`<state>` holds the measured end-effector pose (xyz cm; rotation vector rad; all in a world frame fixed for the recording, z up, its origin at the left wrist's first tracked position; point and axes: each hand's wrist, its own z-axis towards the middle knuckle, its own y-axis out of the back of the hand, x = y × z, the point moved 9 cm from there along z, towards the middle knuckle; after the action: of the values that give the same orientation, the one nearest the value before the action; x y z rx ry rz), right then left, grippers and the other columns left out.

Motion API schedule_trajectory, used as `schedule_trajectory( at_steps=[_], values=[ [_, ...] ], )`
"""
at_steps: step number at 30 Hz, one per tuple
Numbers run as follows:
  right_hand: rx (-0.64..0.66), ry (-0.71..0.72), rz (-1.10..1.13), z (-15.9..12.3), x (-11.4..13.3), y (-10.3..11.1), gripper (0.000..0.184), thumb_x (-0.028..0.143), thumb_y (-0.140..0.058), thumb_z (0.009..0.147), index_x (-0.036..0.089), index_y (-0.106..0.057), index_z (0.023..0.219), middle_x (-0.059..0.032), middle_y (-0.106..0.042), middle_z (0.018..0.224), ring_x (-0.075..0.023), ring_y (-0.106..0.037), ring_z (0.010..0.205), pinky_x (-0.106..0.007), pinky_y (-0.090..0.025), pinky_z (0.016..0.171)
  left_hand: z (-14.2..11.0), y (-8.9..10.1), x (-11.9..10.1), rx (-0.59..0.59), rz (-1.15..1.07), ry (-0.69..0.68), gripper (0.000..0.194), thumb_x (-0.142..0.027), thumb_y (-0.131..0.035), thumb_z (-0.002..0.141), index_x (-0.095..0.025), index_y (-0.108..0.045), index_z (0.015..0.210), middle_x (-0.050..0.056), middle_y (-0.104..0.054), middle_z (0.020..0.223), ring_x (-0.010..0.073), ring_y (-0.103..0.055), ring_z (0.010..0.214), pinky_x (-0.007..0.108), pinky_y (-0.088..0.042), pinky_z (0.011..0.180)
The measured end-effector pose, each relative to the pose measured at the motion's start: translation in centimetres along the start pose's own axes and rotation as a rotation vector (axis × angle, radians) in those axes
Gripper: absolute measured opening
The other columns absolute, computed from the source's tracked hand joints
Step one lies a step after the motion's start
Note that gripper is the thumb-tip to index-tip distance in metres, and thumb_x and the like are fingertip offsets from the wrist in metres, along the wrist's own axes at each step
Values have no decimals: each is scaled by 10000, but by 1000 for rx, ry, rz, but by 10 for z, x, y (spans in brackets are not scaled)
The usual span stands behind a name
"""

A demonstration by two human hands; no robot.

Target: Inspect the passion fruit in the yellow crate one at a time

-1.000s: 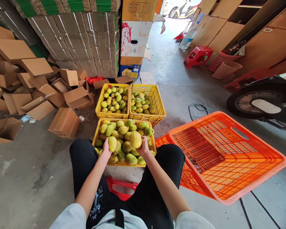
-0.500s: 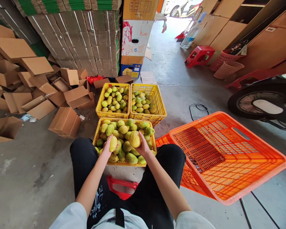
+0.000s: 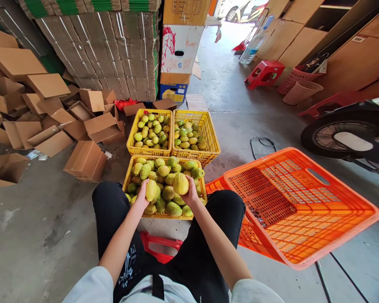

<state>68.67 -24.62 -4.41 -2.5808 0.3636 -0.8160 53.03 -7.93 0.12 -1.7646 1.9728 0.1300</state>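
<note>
My left hand [image 3: 141,198] is closed around a yellow oval fruit [image 3: 150,190]. In my right hand [image 3: 192,192] rests a larger, rounder yellow fruit [image 3: 180,184] with a ridged skin, the fingers wrapped round its right side and partly hidden. Both hands are above a yellow plastic crate [image 3: 127,171] between my knees. It is heaped with green and yellow fruits [image 3: 174,209] of the same sort. The exact kind of fruit is unclear.
Behind stand two more yellow crates [image 3: 130,145] [image 3: 215,141] of smaller-looking fruits. Large orange crates [image 3: 334,252] are at my right. Loose cardboard boxes [image 3: 86,162] pile up at left, below stacked flattened cartons [image 3: 97,54]. A red stool [image 3: 265,75] and a motorbike wheel [image 3: 337,136] are farther right.
The fruit in my right hand has turned a little and shifted slightly right. The left hand's fruit has also turned slightly. Both hands keep their hold.
</note>
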Motion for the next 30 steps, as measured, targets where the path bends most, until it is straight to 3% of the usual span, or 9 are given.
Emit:
schedule_trajectory(
  at_steps=[3, 6, 10, 14, 20, 24, 27, 30],
  values=[
    [0, -23, 2, 0, -3, -1, 243, 486, -919, 963, 294, -780, 1016, -37, -884, 850, -314, -935, 955, -329, -736, 700, 0, -1, 1, 7, -43, 17, 98, -301, -798, 1234, -228, -832, 1178, 66, -872, 928, 278, -936, 906, 295, -768, 762],
    [9, -34, -15, 0, -6, -3, 236, 485, -927, 968, 296, -803, 1035, -32, -871, 839, -306, -924, 918, -323, -712, 641, -4, -8, 4, 64, -80, 53, 228, -327, -697, 1283, -188, -861, 1357, 134, -927, 1042, 326, -960, 951, 376, -809, 825],
    [10, -49, 0, -1, -7, -6, 220, 504, -859, 975, 304, -806, 1048, -60, -894, 878, -371, -967, 1065, -423, -819, 804, -12, -17, 4, 135, -95, 86, 459, -370, -520, 1342, -102, -829, 1553, 201, -942, 1110, 357, -967, 950, 437, -827, 836],
    [25, -54, 10, -5, -4, -7, 272, 526, -888, 920, 316, -800, 1068, -96, -936, 972, -423, -977, 1182, -477, -850, 893, -17, -18, 3, 127, -92, 101, 547, -389, -466, 1353, -43, -789, 1628, 226, -937, 1105, 368, -960, 922, 464, -826, 818],
    [74, -52, -20, -6, -4, -9, 307, 539, -871, 900, 318, -793, 1099, -116, -951, 1019, -438, -980, 1212, -506, -854, 886, -18, -18, 3, 129, -106, 116, 563, -392, -444, 1360, -51, -779, 1657, 194, -927, 1048, 353, -955, 892, 473, -826, 840],
    [2, -32, -42, -1, -4, 1, 225, 511, -865, 933, 332, -750, 1008, -79, -911, 915, -404, -979, 1187, -467, -849, 871, -18, -17, 2, 112, -126, 113, 546, -372, -451, 1356, -39, -788, 1627, 172, -902, 980, 338, -939, 838, 449, -816, 793],
    [-24, 1, -71, 3, -2, 8, 307, 534, -958, 916, 327, -744, 987, -39, -874, 840, -387, -974, 1105, -448, -844, 851, -16, -16, 1, 88, -145, 98, 492, -342, -475, 1338, -55, -814, 1549, 131, -862, 891, 335, -930, 817, 434, -811, 773],
    [88, 48, -55, 4, -1, 0, 413, 534, -1081, 847, 306, -794, 1038, -40, -901, 879, -382, -969, 1072, -448, -843, 860, -12, -12, -2, 57, -129, 46, 453, -358, -480, 1343, -94, -840, 1421, 78, -800, 793, 321, -925, 810, 402, -808, 769]
  ],
)
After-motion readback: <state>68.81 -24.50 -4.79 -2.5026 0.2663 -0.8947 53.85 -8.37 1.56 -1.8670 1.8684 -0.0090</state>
